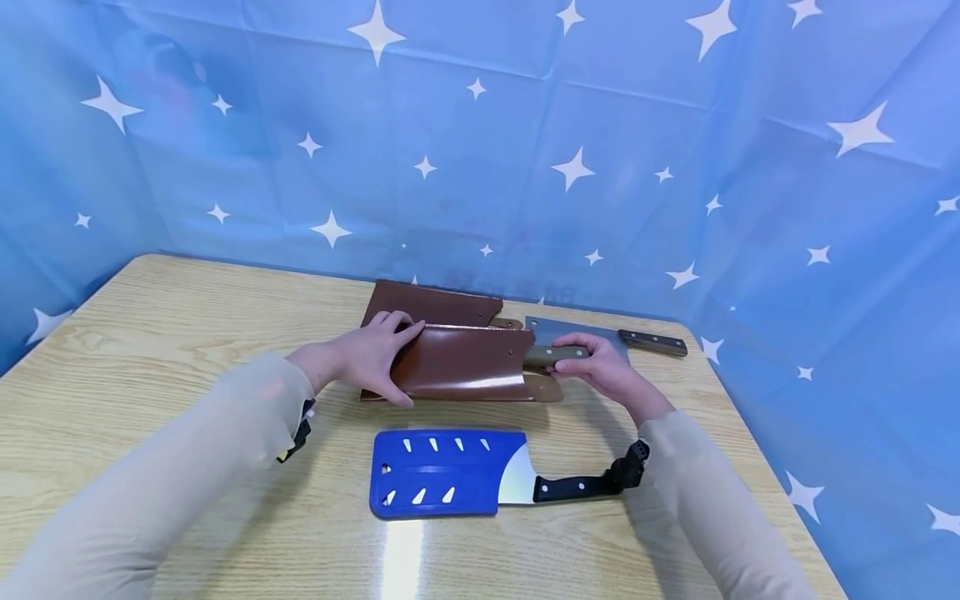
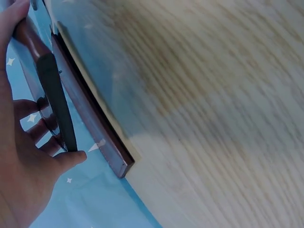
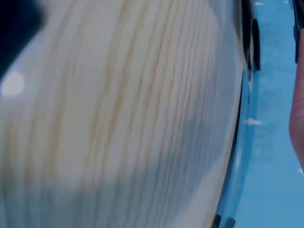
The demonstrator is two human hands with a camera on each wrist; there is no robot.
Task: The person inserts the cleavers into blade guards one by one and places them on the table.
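My left hand (image 1: pixel 367 354) grips the closed left end of a glossy brown knife sheath (image 1: pixel 465 362), thumb at the lower edge and fingers over the top. In the left wrist view, the sheath (image 2: pixel 61 104) is lifted off the table between thumb and fingers. Out of the sheath's right end sticks a knife's brown riveted handle (image 1: pixel 551 356), which my right hand (image 1: pixel 600 367) holds between thumb and fingers. The blade is hidden inside. A tan snap strap (image 1: pixel 545 388) hangs open below the handle. Only the right hand's edge (image 3: pixel 298 109) shows in the right wrist view.
Behind lies a second brown sheath (image 1: pixel 435 304). A bare cleaver with a dark handle (image 1: pixel 654 342) lies at the back right. In front is a cleaver in a blue blade guard (image 1: pixel 442 475), its black handle (image 1: pixel 573 488) pointing right. A starry curtain (image 1: pixel 480 125) borders the wooden table.
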